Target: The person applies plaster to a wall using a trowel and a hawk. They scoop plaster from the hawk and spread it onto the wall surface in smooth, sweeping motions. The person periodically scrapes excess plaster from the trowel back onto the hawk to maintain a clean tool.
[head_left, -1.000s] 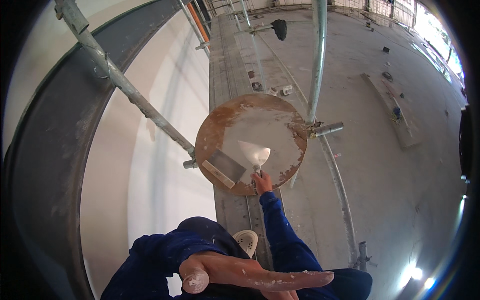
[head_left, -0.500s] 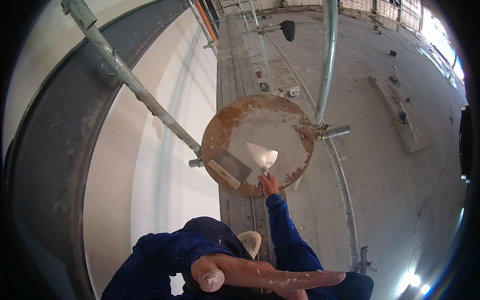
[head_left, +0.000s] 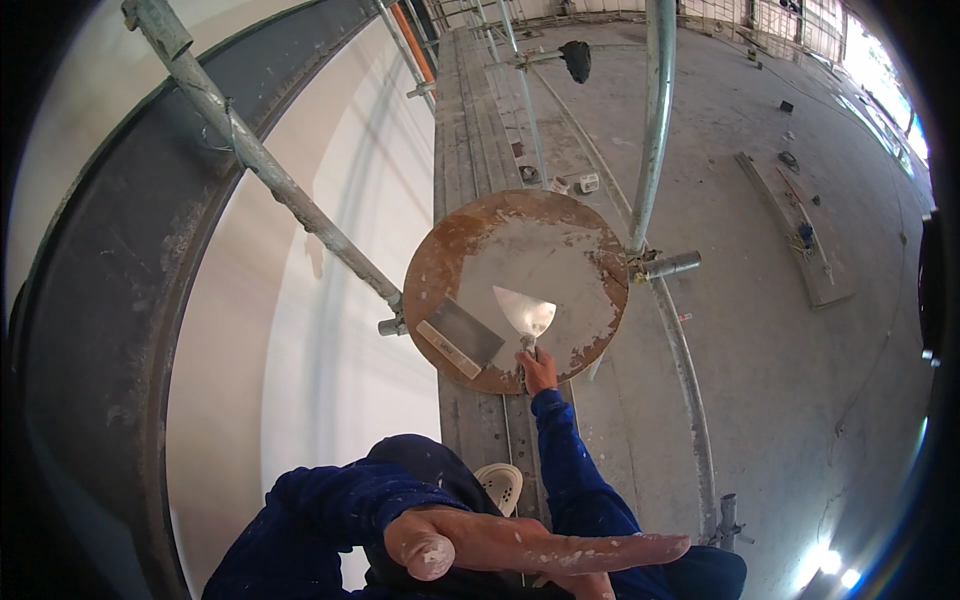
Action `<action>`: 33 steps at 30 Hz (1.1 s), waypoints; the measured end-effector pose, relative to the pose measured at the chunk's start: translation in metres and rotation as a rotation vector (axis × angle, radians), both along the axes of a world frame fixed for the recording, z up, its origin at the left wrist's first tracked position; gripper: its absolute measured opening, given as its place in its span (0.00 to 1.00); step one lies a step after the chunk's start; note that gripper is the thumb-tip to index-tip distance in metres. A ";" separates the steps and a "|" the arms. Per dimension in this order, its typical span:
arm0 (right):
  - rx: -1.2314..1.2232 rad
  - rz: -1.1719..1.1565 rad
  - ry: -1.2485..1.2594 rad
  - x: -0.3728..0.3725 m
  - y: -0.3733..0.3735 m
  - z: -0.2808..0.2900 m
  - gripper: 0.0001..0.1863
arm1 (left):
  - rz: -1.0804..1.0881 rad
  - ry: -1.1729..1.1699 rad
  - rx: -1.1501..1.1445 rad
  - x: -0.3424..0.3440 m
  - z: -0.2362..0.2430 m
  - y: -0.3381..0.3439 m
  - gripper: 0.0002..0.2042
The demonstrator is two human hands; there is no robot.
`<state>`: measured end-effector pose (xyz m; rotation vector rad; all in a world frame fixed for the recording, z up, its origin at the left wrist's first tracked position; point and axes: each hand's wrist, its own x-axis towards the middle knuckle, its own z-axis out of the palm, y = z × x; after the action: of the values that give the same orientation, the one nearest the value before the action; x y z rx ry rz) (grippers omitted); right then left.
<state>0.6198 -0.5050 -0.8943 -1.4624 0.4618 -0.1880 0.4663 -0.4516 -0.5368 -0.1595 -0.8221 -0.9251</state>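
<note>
My right hand (head_left: 540, 370) is wrapped round the handle of a putty knife (head_left: 527, 313). The knife's wide, pale metal blade lies over a round brown board (head_left: 435, 270) coated with greyish-white plaster. On the board's near left part rests a broad scraper (head_left: 470, 333) with a light wooden grip along one edge; no hand touches it. Close to the camera, my left hand (head_left: 530, 548) is held out flat, thumb toward me and fingers stretched to the right. White specks of plaster dot its skin. It holds nothing that I can see.
Scaffold tubes rise on the left (head_left: 275, 185) and the right (head_left: 655, 120) of the board. Narrow planks (head_left: 465, 130) run beneath it, beside a white wall (head_left: 345, 300). On the concrete floor (head_left: 760, 400) to the right lies a long board (head_left: 800, 240) with tools.
</note>
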 end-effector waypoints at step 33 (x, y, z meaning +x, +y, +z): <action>-0.573 -0.130 0.370 -0.043 -0.046 -0.048 0.26 | 1.384 0.216 2.312 0.282 -0.442 0.227 0.36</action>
<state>0.5767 -0.5505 -0.9427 -2.0434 0.8532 -0.1587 0.7483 -0.2244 -0.9785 1.9956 0.7396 -0.0095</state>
